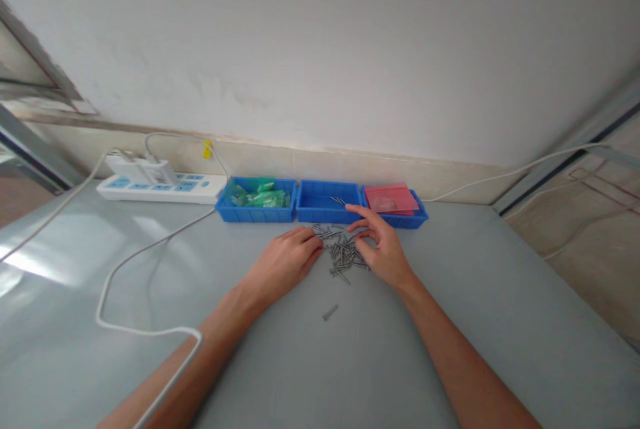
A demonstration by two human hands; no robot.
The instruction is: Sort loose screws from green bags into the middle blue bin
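Grey screws [343,254] lie in a small pile on the grey table [450,322], just in front of the middle blue tray [320,210], and they are too tiny to count. The left hand [285,262] and the right hand [380,245] rest on both sides of the pile with loose fingers touching it, but I cannot tell if they pinch any. Both arms are cut off at the bottom edge, and a white wall [320,49] stands behind the table.

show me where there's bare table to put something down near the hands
Free: the grey table right of the right hand, and the patch between the forearms below the lone screw. Crowded: the screw pile between both hands, the left hand side near the white cable, and the blue bins behind.
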